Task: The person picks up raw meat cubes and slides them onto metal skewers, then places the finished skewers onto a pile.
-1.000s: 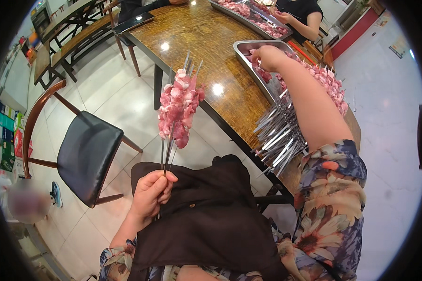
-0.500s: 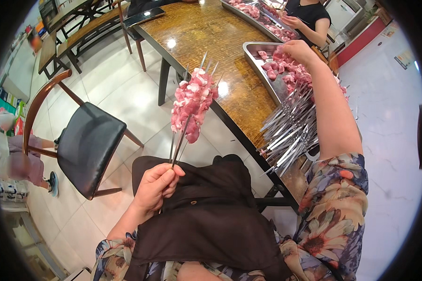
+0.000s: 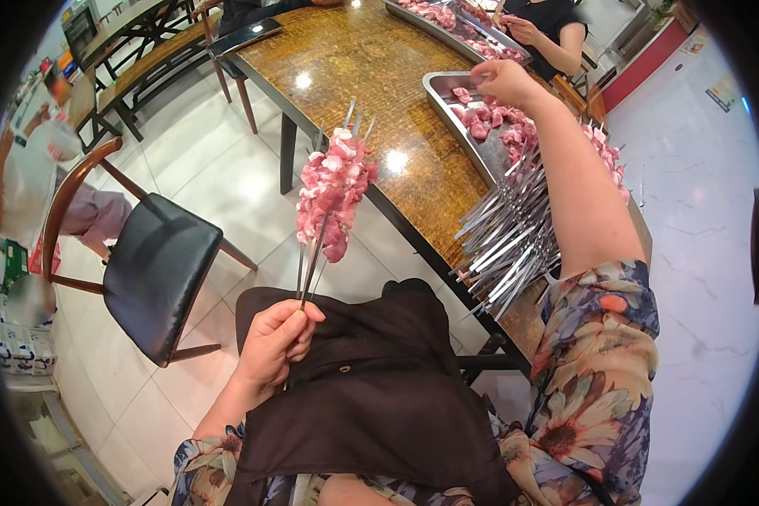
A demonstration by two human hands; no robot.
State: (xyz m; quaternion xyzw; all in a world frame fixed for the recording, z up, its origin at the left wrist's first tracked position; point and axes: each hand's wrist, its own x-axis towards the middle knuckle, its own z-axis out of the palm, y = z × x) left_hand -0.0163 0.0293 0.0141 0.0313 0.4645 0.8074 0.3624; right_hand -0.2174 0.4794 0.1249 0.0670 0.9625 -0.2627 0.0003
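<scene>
The left hand [image 3: 271, 341] is pinching three thin metal skewers [image 3: 312, 261] loaded with pink raw meat chunks [image 3: 335, 190], beside the brown counter [image 3: 371, 67]. The right hand [image 3: 502, 80], fingers pressed together, is hovering over one shiny steel tray [image 3: 443, 84].

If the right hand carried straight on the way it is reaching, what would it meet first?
Most likely the raw meat pieces in the near metal tray: the right hand hovers over that tray's far end. Depth is unclear, so it might instead reach the second tray beyond.
</scene>
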